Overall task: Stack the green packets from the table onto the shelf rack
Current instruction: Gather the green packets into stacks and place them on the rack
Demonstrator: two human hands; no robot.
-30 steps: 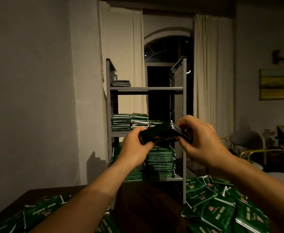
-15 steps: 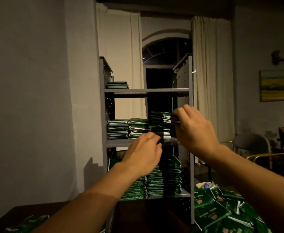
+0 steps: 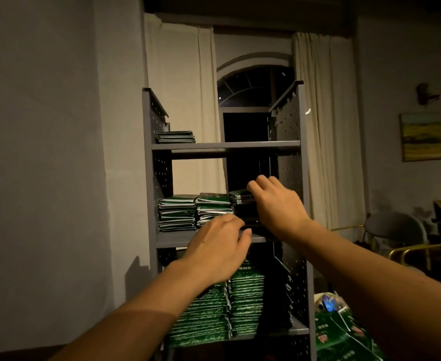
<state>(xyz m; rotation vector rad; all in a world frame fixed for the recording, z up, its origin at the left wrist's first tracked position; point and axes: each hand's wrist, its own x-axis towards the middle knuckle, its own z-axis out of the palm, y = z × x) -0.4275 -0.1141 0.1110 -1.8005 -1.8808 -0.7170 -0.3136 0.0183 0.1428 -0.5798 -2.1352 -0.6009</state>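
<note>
Standing against the far wall, the grey perforated-metal shelf rack (image 3: 224, 145) carries green foil packets on three levels. Top shelf: one short stack of dark green packets (image 3: 175, 137) at the left end. Middle shelf: three stacks side by side; the left stack (image 3: 177, 213) and centre stack (image 3: 213, 207) are lit, the right stack (image 3: 243, 204) sits in shadow. Bottom shelf: taller stacks of green patterned packets (image 3: 245, 303), partly hidden behind the left forearm.

Right hand (image 3: 276, 207) is at the right stack on the middle shelf, fingers curled over the top packets at their near right edge; whether it pinches them or merely rests on them cannot be determined, as the fingertips are hidden. Left hand (image 3: 218, 250) hangs in front of the middle shelf's near edge, fingers loosely curled, holding nothing visible.

Loose green packets (image 3: 344, 332) lie heaped at the near right corner of the view. Cream curtains (image 3: 321, 126) flank a dark arched window (image 3: 250, 84) behind the rack. A framed yellow landscape painting (image 3: 426, 136) hangs on the right wall, with dark chairs (image 3: 394, 227) below it.
</note>
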